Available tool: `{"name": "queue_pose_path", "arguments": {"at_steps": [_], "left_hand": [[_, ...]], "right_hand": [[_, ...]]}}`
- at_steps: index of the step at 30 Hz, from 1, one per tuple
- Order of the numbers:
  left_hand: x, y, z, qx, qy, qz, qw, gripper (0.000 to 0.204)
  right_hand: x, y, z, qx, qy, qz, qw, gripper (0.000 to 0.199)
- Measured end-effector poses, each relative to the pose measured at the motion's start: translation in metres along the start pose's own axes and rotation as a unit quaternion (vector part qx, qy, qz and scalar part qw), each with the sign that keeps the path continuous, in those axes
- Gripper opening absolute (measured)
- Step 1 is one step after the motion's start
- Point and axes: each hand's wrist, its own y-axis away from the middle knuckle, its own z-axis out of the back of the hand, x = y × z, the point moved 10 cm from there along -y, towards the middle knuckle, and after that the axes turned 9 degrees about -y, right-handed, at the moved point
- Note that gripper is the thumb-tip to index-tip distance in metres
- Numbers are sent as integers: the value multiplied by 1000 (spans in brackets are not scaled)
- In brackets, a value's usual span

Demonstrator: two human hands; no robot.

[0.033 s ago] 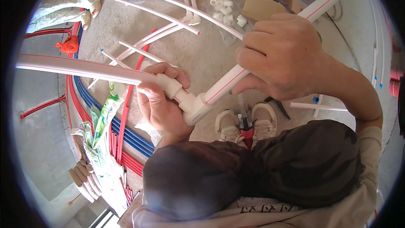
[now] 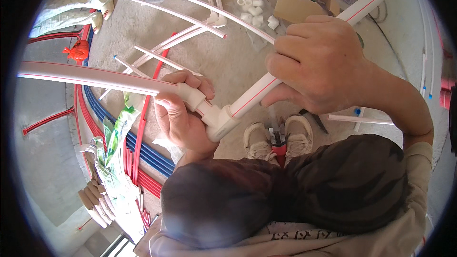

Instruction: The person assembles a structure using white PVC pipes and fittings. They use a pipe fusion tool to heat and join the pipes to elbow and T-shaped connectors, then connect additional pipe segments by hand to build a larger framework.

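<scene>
My left hand [image 2: 183, 119] is closed around a white elbow fitting [image 2: 189, 96], thumb on the near side and fingers on the far side. From that elbow a white plastic pipe with red stripes [image 2: 100, 77] runs off to the left. A short neck joins it to a second white fitting [image 2: 220, 123], which touches my left palm. Into this second fitting runs another red-striped white pipe [image 2: 254, 97]. My right hand [image 2: 319, 64] is wrapped around that pipe, which continues up to the far right.
Loose white pipes [image 2: 171, 14] lie across the floor ahead, near several small white fittings [image 2: 252, 7] and an open cardboard box [image 2: 304, 2]. Blue pipes [image 2: 143, 151] and red pipes [image 2: 151, 185] run along the left. A red-handled tool [image 2: 279, 150] stands between my shoes [image 2: 299, 135].
</scene>
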Motion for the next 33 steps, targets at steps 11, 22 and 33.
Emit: {"name": "queue_pose_path", "arguments": {"at_steps": [11, 22, 33], "left_hand": [[10, 3, 3, 7, -1, 32, 999, 58], [15, 4, 1, 2, -40, 56, 998, 58], [39, -38, -59, 41, -69, 215, 973, 38]], "right_hand": [[1, 7, -7, -4, -19, -30, 999, 43], [-4, 11, -10, 29, -15, -48, 998, 42], [6, -17, -19, 42, 63, 22, 997, 60]]}}
